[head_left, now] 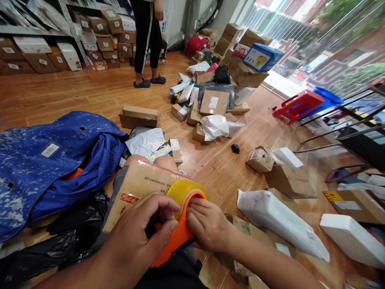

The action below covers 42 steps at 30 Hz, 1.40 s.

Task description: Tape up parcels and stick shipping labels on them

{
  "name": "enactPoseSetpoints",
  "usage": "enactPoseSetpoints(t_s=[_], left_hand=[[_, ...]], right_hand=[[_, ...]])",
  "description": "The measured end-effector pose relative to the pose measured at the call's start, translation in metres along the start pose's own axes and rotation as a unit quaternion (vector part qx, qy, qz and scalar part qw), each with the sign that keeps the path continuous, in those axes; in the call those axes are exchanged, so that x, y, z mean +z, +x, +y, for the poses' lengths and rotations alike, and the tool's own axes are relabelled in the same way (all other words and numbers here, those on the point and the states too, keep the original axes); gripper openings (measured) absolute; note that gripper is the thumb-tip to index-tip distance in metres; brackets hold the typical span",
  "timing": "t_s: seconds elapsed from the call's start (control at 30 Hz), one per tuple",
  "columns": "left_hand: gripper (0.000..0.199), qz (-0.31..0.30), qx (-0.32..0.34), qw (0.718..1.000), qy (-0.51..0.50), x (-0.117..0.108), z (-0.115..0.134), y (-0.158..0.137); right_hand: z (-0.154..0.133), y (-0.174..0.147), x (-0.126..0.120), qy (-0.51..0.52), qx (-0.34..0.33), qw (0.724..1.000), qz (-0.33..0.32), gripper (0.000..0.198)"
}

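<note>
An orange tape dispenser (180, 237) with a yellow roll of packing tape (180, 191) is held above my lap. My right hand (207, 222) is closed on it, with its fingers inside the roll's orange ring. My left hand (141, 228) is at the dispenser's left side, its thumb and index finger curled towards each other beside the tape. Whatever is between those fingertips is hidden. Behind both hands, a flat printed cardboard box (141, 180) rests tilted on my legs, partly covered by my left hand and the roll.
A blue tarpaulin bag (60, 160) and black plastic (78, 224) lie left. Ahead is a pile of parcels (214, 102); a person (147, 40) stands beyond, near shelves of boxes (105, 42). White packages (279, 216), a red stool (296, 106) and a metal-framed chair (357, 132) are right.
</note>
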<state>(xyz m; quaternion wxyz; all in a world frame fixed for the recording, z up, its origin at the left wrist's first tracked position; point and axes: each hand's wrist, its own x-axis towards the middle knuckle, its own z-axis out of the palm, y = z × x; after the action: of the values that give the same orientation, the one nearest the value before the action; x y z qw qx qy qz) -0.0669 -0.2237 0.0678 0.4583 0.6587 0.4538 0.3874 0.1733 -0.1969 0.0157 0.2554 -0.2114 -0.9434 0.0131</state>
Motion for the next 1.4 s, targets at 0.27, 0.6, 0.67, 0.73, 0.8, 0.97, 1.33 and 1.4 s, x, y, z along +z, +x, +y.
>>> enactPoseSetpoints(t_s=[0.27,0.6,0.67,0.73,0.8,0.97,1.33,1.4], left_hand=[[0.016,-0.011,0.019,1.0,0.015,-0.002,0.009,-0.005],[0.027,0.042,0.029,0.998,-0.033,0.001,0.007,-0.006],[0.025,0.04,-0.008,0.996,-0.077,-0.001,0.002,-0.006],[0.03,0.041,-0.057,0.989,-0.129,-0.002,-0.005,-0.004],[0.045,0.045,-0.095,0.977,-0.184,-0.001,-0.011,0.001],[0.074,0.044,-0.14,0.963,-0.225,0.004,-0.023,0.017],[0.076,-0.013,-0.173,0.959,-0.224,-0.03,-0.024,0.059],[0.076,-0.061,-0.192,0.951,-0.235,-0.037,-0.02,0.068]], right_hand=[[-0.003,0.006,-0.003,0.009,0.004,1.0,0.016,0.052],[0.003,0.008,0.002,0.005,0.019,0.999,0.05,0.056],[0.003,0.008,0.003,0.008,0.019,0.998,0.06,0.057],[0.002,0.009,0.003,0.005,0.019,0.998,0.065,0.057],[0.0,0.01,0.004,-0.008,0.022,0.998,0.064,0.059],[-0.004,0.018,0.004,-0.057,0.007,0.998,0.035,0.055],[0.017,0.024,-0.013,0.039,-0.077,0.996,-0.031,0.053],[0.023,0.024,-0.015,0.033,-0.115,0.992,-0.048,0.045]])
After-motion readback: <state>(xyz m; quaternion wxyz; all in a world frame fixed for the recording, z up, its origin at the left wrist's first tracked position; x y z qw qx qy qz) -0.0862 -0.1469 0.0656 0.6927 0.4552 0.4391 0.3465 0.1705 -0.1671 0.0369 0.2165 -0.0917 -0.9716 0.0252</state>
